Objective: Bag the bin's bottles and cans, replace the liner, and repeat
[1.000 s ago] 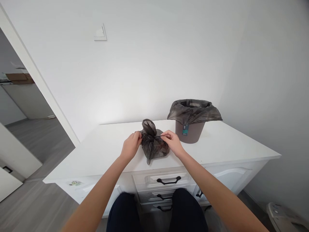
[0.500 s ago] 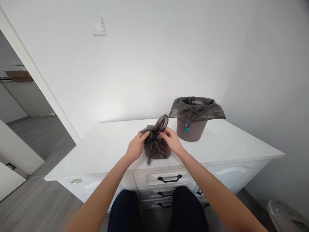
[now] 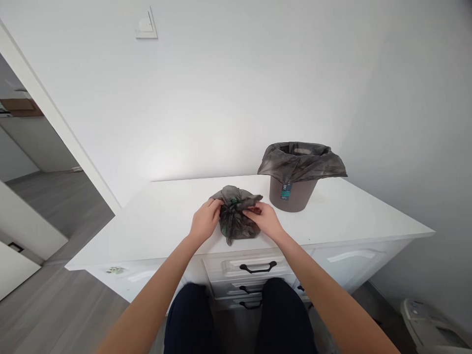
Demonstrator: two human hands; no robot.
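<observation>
A knotted dark, see-through garbage bag [image 3: 239, 226] sits on the white cabinet top, with bits of green and reddish contents showing through. Its gathered knot lies in the middle, one loose end pointing toward me and another to the right. My left hand [image 3: 205, 219] is closed on the bag's left side, thumb and fingers pinching the plastic. On the right, my right hand [image 3: 266, 219] is closed around the plastic by the loose end, its fingertips partly hidden. Behind it stands a grey-brown trash can [image 3: 295, 196] lined with a dark bag [image 3: 306, 167] folded over its rim.
The white cabinet [image 3: 165, 211] has drawers with black handles [image 3: 258, 268] right before my knees. A wall with a light switch [image 3: 146, 27] rises behind. To the left is a doorway; a pale appliance [image 3: 435, 324] stands on the floor at right.
The bag's upright loop at the knot has gone down and now lies toward the right. Both hands stay at the bag's sides. The view has shifted slightly.
</observation>
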